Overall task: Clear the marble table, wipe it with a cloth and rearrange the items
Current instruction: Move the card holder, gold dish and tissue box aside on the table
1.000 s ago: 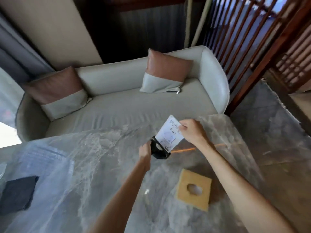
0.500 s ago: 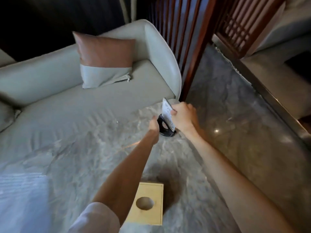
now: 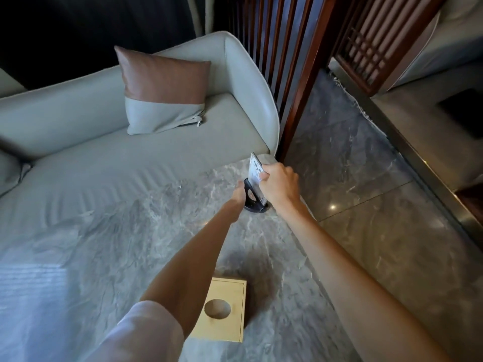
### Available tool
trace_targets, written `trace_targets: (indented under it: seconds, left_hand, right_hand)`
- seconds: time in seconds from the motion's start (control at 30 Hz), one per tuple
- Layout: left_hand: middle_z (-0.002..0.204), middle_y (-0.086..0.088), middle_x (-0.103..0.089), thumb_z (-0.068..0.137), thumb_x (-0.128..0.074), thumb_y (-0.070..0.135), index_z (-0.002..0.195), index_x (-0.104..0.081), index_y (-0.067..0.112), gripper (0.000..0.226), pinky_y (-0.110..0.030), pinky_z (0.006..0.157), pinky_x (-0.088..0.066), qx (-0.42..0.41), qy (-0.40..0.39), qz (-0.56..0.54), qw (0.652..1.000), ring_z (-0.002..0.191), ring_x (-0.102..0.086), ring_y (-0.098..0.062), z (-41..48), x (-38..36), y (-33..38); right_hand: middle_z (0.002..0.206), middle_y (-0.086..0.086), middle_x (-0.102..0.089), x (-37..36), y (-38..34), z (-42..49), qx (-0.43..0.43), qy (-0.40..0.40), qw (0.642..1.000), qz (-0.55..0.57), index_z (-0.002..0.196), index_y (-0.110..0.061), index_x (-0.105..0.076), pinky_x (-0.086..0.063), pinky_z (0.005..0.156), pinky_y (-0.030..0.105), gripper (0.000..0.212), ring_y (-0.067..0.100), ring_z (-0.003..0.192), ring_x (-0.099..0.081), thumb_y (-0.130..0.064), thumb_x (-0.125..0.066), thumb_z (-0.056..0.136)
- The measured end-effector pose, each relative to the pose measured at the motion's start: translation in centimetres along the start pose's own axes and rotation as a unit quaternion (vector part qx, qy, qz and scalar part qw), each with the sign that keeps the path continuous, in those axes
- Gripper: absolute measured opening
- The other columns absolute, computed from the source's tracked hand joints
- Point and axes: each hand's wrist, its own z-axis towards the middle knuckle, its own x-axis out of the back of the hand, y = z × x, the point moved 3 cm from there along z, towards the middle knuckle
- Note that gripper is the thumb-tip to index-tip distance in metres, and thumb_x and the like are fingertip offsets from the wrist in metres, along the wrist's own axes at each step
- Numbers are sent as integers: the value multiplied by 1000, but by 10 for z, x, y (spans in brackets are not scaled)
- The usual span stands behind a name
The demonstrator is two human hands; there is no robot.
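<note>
Two hands meet at the far right corner of the marble table (image 3: 156,244), well beyond the wooden box (image 3: 230,291). My left hand (image 3: 239,195) lies against the black stand (image 3: 254,205), but its fingers are hidden, so I cannot tell its hold. My right hand (image 3: 279,186) pinches the card (image 3: 254,167) standing in it. The card is probably thin, light and bendy, so I'd carry by the stiffer stand.

table (image 3: 130,244) 1 | wooden box (image 3: 231,327) 1 | card (image 3: 254,168) 1 | stand (image 3: 254,205) 1 | cushions (image 3: 164,92) (image 3: 10,171) 2 | hands (image 3: 239,197) (image 3: 279,188) 2
</note>
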Motion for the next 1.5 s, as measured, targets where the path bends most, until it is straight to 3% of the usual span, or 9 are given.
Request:
trace_targets:
  seconds: [0.07, 0.17, 0.33, 0.47, 0.63, 0.8, 0.93, 1.37, 1.5]
  left_hand:
    - [127, -5, -54, 103, -8, 47, 133, -48, 7, 64, -32, 112, -30, -24, -17, 91, 995, 119, -45, -17, -19, 12, 0]
    - [156, -10, -29, 102, -16, 48, 148, -31, 11, 61, -40, 121, -14, -80, 19, 223, 971, 145, -23, -25, -50, 48, -5]
    - [159, -4, -26, 103, -19, 43, 149, -31, 22, 52, -52, 119, -6, -127, 104, 430, 888, 148, -15, -31, -114, 130, -32]
    - [152, -5, -39, 102, -23, 41, 139, -44, 14, 51, -51, 116, -15, -173, 202, 441, 857, 145, -25, -26, -178, 196, -86]
    - [160, -2, -22, 102, -21, 44, 148, -30, 18, 54, -57, 119, -2, -133, 220, 482, 837, 151, -8, -25, -262, 243, -195]
    - [163, -1, -13, 101, -20, 47, 153, -21, 23, 57, -57, 119, 2, -108, 213, 489, 839, 152, -3, -25, -322, 269, -307]
    - [163, -2, -13, 102, -18, 46, 153, -20, 22, 57, -52, 121, 2, -102, 201, 491, 841, 152, -3, -22, -352, 288, -376]
    - [163, -3, -12, 102, -17, 45, 154, -16, 20, 58, -51, 120, 3, -128, 184, 487, 844, 152, -3, -24, -378, 314, -437]
    - [155, -16, -31, 103, -26, 37, 148, -29, 6, 55, -42, 117, -24, -103, 140, 431, 885, 146, -25, -31, -362, 307, -447]
  right_hand:
    - [94, 18, -68, -3, -1, -4, 4, -10, 1000, 3, 70, -13, -54, -30, 68, 33, 21, 41, 92, -57, -10, -52, 90]
    - [115, 20, -66, -9, 0, -8, 13, -44, 999, -9, 105, -11, -63, -40, 76, 38, 19, 42, 106, -58, -19, -48, 96]
    - [148, 21, -42, 0, -4, -38, -9, -56, 997, 61, 151, -9, -24, -38, 105, 41, 69, 38, 133, -43, -39, -53, 96]
    - [150, 19, -41, -8, -35, -113, 70, 30, 992, 99, 149, -5, -33, -30, 113, 38, 65, 32, 141, -37, -34, -56, 95]
    - [149, 21, -43, -81, -64, -254, 137, -66, 985, 79, 145, -6, -42, -29, 116, 49, 68, 37, 140, -36, -49, -47, 93]
    - [164, 6, -14, -145, -54, -383, 105, -197, 975, 15, 156, -24, -16, -7, 120, 51, 71, 27, 152, -5, -57, -39, 97]
    - [165, 2, -6, -165, -28, -459, 48, -230, 972, 8, 156, -32, -9, -2, 120, 50, 73, 24, 152, 1, -63, -34, 95]
    - [163, 1, -17, -174, -18, -539, 10, -228, 973, 31, 156, -28, -15, -14, 120, 43, 72, 21, 151, -12, -58, -40, 96]
    - [161, 1, -26, -190, -31, -539, -41, -281, 955, 91, 155, -30, -15, -29, 115, 39, 76, 23, 147, -28, -64, -42, 93]
